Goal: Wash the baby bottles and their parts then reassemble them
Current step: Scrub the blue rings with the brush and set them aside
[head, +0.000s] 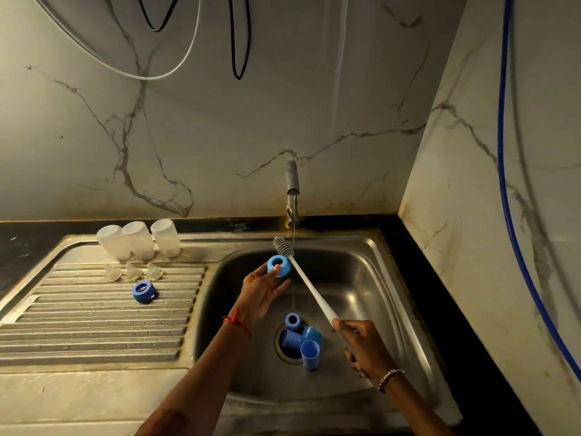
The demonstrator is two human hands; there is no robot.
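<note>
Washing stage, seen from above the sink (361, 278). The left hand (261, 291) holds a blue screw ring (278, 265) at its fingertips, raised over the basin with the ring's opening facing the camera. The right hand (361, 344) is curled round the lower end of a white-handled bottle brush (311, 287), whose grey bristle head lies just beside the ring, near the thin stream falling from the tap (292, 180). A further ring (292, 320) and blue caps (310, 354) lie clustered at the drain. On the drainboard (94, 325) stand three clear bottles (138, 240), mouth down, with three clear teats (133, 272) in front and another blue ring (144, 291) nearer the camera.
</note>
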